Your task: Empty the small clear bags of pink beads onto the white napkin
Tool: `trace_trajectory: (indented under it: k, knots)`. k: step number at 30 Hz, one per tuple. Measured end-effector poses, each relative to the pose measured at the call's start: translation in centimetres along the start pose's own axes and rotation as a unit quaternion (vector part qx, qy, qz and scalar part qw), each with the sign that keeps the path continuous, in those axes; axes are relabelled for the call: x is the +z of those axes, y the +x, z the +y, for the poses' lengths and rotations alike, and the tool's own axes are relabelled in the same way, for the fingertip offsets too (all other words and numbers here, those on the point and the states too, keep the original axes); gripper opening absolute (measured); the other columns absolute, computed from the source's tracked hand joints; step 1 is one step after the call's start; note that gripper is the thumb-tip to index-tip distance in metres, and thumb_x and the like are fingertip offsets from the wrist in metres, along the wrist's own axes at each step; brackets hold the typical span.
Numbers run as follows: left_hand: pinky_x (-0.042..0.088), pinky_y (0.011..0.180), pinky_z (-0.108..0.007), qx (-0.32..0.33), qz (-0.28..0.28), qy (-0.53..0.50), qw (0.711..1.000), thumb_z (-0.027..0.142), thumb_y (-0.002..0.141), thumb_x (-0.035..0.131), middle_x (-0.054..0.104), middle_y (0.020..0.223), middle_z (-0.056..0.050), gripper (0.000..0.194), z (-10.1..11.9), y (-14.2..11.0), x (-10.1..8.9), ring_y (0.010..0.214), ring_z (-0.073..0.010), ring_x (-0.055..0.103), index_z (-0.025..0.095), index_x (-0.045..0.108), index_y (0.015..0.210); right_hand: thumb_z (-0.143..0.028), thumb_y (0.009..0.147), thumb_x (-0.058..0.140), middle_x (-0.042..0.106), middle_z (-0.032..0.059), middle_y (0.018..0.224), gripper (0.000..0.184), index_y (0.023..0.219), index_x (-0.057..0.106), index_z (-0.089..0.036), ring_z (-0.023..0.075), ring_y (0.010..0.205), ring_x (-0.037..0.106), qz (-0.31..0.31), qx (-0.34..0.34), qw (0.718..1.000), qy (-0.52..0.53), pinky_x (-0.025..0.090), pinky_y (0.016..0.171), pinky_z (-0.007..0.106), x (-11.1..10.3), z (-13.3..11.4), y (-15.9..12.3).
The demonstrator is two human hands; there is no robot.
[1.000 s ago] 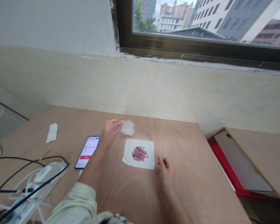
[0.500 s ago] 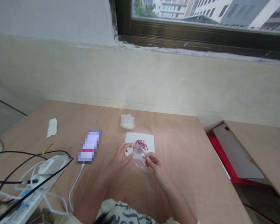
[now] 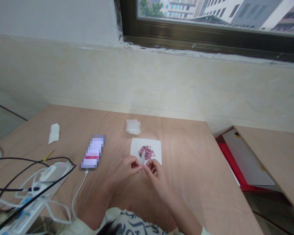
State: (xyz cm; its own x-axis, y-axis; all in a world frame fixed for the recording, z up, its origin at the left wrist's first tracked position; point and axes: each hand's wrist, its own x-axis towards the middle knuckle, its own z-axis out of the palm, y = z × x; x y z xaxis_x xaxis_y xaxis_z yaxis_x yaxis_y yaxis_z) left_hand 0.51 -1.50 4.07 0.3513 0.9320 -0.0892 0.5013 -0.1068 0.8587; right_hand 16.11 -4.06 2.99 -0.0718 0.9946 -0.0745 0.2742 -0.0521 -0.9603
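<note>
My left hand (image 3: 128,166) and my right hand (image 3: 155,169) meet just in front of a white paper square (image 3: 154,147) on the wooden table (image 3: 191,169). Both pinch the top of a small clear plastic bag (image 3: 142,163) between fingertips, fingers closed. On the paper lies a small heap of pink beads (image 3: 146,152) with a few dark ones. A stack of clear small bags (image 3: 133,126) sits beyond the paper.
A phone (image 3: 93,152) lies left of my hands, its cable trailing to a power strip (image 3: 39,186) among black and white cables at the near left. A folded white paper (image 3: 54,133) lies at far left. A red and white board (image 3: 240,163) leans beside the table's right edge.
My left hand left the bag stack and came back with a clear bag. Both hands closed in and now pinch it together nearer to me, below the paper.
</note>
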Motion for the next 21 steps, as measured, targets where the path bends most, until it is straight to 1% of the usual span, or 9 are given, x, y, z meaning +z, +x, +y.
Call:
trace_trajectory:
  k: [2,6,8,10,12,14,15,18,21]
  knots:
    - [0.037,0.056,-0.021,0.004,-0.012,0.012,1.000,0.028,0.073,0.050,0.051,0.062,0.002,0.019,0.4,-0.1,0.2,0.062,-0.0110,0.048,0.015,0.052,0.059,-0.032,0.076,0.044,0.050,-0.0010,0.062,0.020,0.066,0.050,-0.017,0.0109,0.058,0.044,-0.047,-0.005,0.999,0.011,0.034,0.053,0.021,0.3,-0.7,0.1]
    - [0.036,0.056,-0.020,0.007,-0.042,0.004,0.999,0.027,0.074,0.048,0.047,0.060,0.003,0.020,0.6,-0.3,0.1,0.061,-0.0106,0.046,0.015,0.048,0.057,-0.029,0.074,0.044,0.044,-0.0025,0.052,0.023,0.055,0.047,-0.016,0.0097,0.051,0.039,-0.048,0.007,0.999,-0.017,0.030,0.049,0.021,0.1,-0.7,0.3]
    - [0.036,0.054,-0.020,-0.001,-0.011,0.018,1.000,0.022,0.072,0.047,0.044,0.057,0.004,0.020,0.5,-0.3,-0.2,0.059,-0.0102,0.045,0.016,0.045,0.054,-0.026,0.072,0.044,0.041,-0.0031,0.050,0.022,0.052,0.044,-0.016,0.0095,0.049,0.037,-0.030,0.021,0.999,-0.037,0.028,0.048,0.021,-0.1,-0.5,0.4]
    - [0.035,0.052,-0.020,-0.004,0.045,0.053,0.998,0.017,0.069,0.047,0.041,0.055,0.004,0.019,0.5,-0.2,-0.5,0.056,-0.0100,0.043,0.016,0.041,0.051,-0.024,0.069,0.044,0.038,-0.0039,0.049,0.019,0.051,0.040,-0.017,0.0094,0.048,0.036,-0.010,0.040,0.998,-0.050,0.027,0.046,0.021,-0.1,-0.5,0.4]
    - [0.037,0.054,-0.022,0.011,0.076,0.089,0.993,0.012,0.066,0.046,0.041,0.056,0.004,0.017,0.6,-0.2,-0.7,0.057,-0.0107,0.043,0.017,0.041,0.051,-0.021,0.067,0.043,0.036,-0.0045,0.048,0.017,0.051,0.038,-0.018,0.0091,0.048,0.035,-0.002,0.046,0.997,-0.058,0.025,0.045,0.020,0.0,-0.7,0.3]
    - [0.041,0.064,-0.025,0.047,0.069,0.100,0.991,0.011,0.066,0.046,0.048,0.066,0.001,0.007,0.8,-0.2,-0.6,0.068,-0.0132,0.048,0.017,0.048,0.062,-0.020,0.067,0.041,0.036,-0.0046,0.049,0.016,0.052,0.037,-0.018,0.0089,0.049,0.035,-0.013,0.032,0.998,-0.055,0.025,0.046,0.020,0.2,-1.1,0.3]
    - [0.041,0.072,-0.027,0.068,0.057,0.094,0.992,0.011,0.066,0.046,0.052,0.077,-0.002,0.012,0.8,-0.2,-0.5,0.079,-0.0151,0.049,0.017,0.051,0.075,-0.019,0.067,0.041,0.036,-0.0045,0.050,0.015,0.053,0.038,-0.018,0.0088,0.049,0.035,-0.024,0.021,0.998,-0.048,0.026,0.047,0.020,0.3,-1.4,0.3]
    - [0.033,0.093,-0.033,0.107,0.000,0.054,0.993,0.010,0.068,0.045,0.046,0.113,-0.007,0.043,0.9,-0.1,-0.3,0.108,-0.0175,0.040,0.018,0.042,0.110,-0.019,0.068,0.040,0.038,-0.0043,0.052,0.013,0.055,0.040,-0.017,0.0085,0.050,0.035,-0.069,0.002,0.997,-0.025,0.027,0.048,0.020,0.4,-1.8,0.5]
    - [0.028,0.098,-0.033,0.100,-0.036,0.027,0.994,0.005,0.069,0.040,0.047,0.117,-0.005,0.044,0.7,0.1,-0.7,0.112,-0.0165,0.038,0.019,0.044,0.110,-0.019,0.066,0.042,0.037,-0.0049,0.050,0.013,0.054,0.039,-0.017,0.0082,0.049,0.034,-0.050,0.013,0.998,-0.028,0.026,0.047,0.020,0.3,-1.5,0.7]
